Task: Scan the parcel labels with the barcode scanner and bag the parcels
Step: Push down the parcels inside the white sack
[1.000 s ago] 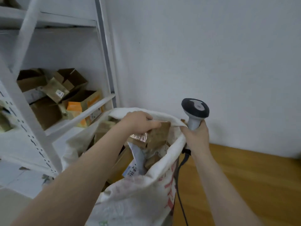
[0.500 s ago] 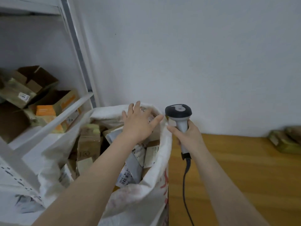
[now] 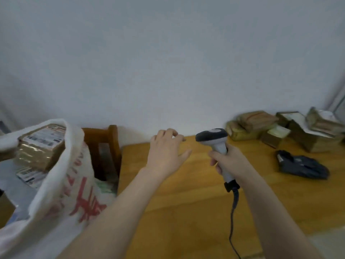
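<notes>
My right hand [image 3: 228, 161] grips the handle of a grey and black barcode scanner [image 3: 214, 139], its head pointing left and its cable hanging down over the wooden table [image 3: 186, 202]. My left hand [image 3: 166, 152] hovers empty above the table, fingers loosely spread. A white woven sack [image 3: 74, 184] with red print stands at the left, holding a taped brown parcel [image 3: 39, 148] with a label on top. Several brown parcels [image 3: 291, 128] lie piled at the table's far right by the wall. A black poly-bag parcel [image 3: 302, 165] lies in front of them.
A dark wooden chair back [image 3: 106, 150] stands between the sack and the table's left edge. A plain white wall [image 3: 168, 62] runs behind the table. A pale upright strip [image 3: 337, 98] shows at the far right.
My view has swung right, away from the shelf and sack. My left hand has left the sack's mouth and moved right over the table. The scanner moved right with my right hand.
</notes>
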